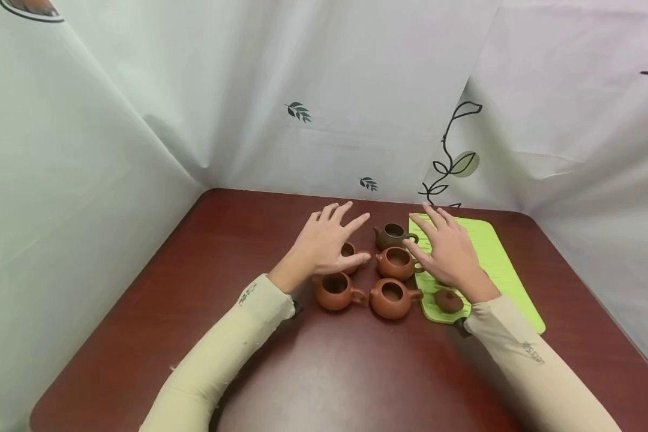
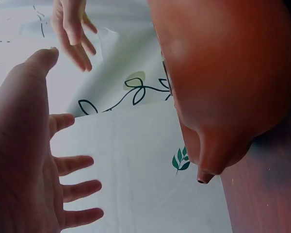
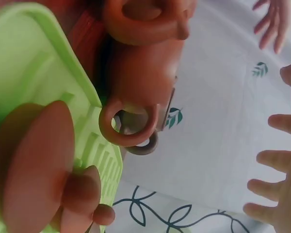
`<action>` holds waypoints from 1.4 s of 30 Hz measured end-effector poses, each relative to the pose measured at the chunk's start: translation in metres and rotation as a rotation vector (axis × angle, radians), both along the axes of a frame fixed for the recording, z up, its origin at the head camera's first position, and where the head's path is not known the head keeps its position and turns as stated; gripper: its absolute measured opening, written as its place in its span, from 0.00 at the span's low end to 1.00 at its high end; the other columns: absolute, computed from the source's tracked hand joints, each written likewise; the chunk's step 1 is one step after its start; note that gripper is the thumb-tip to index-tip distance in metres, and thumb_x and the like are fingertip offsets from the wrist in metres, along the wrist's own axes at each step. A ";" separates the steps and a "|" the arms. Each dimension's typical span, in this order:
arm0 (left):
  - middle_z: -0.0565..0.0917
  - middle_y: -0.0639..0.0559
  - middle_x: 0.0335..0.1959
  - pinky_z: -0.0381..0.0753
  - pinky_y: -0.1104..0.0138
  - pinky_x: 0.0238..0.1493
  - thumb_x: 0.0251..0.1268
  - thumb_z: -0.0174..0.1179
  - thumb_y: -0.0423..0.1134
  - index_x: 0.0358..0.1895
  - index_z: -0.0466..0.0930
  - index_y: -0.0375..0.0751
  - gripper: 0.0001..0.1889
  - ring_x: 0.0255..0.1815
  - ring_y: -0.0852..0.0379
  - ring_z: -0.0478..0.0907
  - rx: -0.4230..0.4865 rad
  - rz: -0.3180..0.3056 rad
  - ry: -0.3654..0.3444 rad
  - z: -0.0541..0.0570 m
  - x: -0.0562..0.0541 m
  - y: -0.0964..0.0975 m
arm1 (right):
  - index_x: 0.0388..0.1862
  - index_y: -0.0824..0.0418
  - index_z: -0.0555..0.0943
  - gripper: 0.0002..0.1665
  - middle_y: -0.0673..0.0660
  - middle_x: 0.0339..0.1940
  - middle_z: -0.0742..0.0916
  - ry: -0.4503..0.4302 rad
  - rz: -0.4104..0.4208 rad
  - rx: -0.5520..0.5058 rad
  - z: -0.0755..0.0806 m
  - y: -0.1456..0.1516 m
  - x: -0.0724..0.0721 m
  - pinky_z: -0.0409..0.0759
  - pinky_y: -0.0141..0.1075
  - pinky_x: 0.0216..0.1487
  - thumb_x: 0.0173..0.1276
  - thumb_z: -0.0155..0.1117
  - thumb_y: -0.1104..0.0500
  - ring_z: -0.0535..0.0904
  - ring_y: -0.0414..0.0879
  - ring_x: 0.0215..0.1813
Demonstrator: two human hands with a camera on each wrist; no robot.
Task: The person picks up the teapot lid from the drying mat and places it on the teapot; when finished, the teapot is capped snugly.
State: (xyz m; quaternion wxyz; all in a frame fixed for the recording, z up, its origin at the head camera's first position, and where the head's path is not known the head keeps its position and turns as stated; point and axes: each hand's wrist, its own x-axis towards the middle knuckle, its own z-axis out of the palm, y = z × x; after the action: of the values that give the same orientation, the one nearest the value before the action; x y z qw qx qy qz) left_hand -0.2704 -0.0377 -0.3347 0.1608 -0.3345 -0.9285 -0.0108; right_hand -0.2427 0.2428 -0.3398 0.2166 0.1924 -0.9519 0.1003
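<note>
My left hand (image 1: 326, 243) hovers over the left teapots with fingers spread, holding nothing. Beneath it, one clay teapot (image 1: 348, 249) is partly hidden. Nearer me stands another reddish-brown teapot (image 1: 333, 292), its opening uncovered. To the right are two more reddish teapots, a front one (image 1: 391, 299) and a middle one (image 1: 397, 263), with a dark brown teapot (image 1: 393, 235) behind them. My right hand (image 1: 449, 249) is held above the green tray (image 1: 491, 246), fingers apart and nothing in them. Clay lids (image 3: 39, 170) lie on the tray; one lid (image 1: 449, 300) shows below that hand, others are hidden.
The dark red table (image 1: 237, 252) extends around the teapots, with the tray at its right side. White patterned cloth (image 1: 329, 90) hangs behind the table and along both sides.
</note>
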 end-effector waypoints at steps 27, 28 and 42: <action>0.73 0.56 0.67 0.71 0.50 0.59 0.64 0.55 0.69 0.68 0.72 0.58 0.33 0.65 0.51 0.72 0.162 -0.157 -0.368 -0.020 0.026 -0.042 | 0.44 0.61 0.87 0.10 0.52 0.38 0.86 -0.163 0.098 -0.279 -0.031 0.067 0.057 0.78 0.42 0.35 0.64 0.72 0.62 0.81 0.46 0.36; 0.74 0.56 0.66 0.71 0.50 0.59 0.63 0.57 0.68 0.68 0.73 0.58 0.33 0.64 0.51 0.72 0.164 -0.161 -0.376 -0.021 0.026 -0.043 | 0.44 0.60 0.87 0.09 0.51 0.37 0.86 -0.173 0.100 -0.281 -0.032 0.069 0.059 0.78 0.40 0.34 0.64 0.71 0.62 0.81 0.44 0.36; 0.73 0.59 0.67 0.73 0.51 0.58 0.57 0.65 0.66 0.68 0.73 0.58 0.36 0.62 0.57 0.74 0.174 -0.181 -0.493 -0.032 0.024 -0.057 | 0.39 0.64 0.87 0.08 0.49 0.25 0.86 -0.323 0.097 -0.316 -0.047 0.083 0.064 0.73 0.33 0.27 0.59 0.73 0.66 0.77 0.35 0.26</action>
State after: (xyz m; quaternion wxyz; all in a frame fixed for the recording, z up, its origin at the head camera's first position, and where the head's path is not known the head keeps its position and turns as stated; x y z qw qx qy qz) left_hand -0.2464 -0.0949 -0.3668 -0.0437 -0.3883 -0.9015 -0.1858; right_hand -0.1791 0.3257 -0.3864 0.0837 0.1830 -0.9362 0.2882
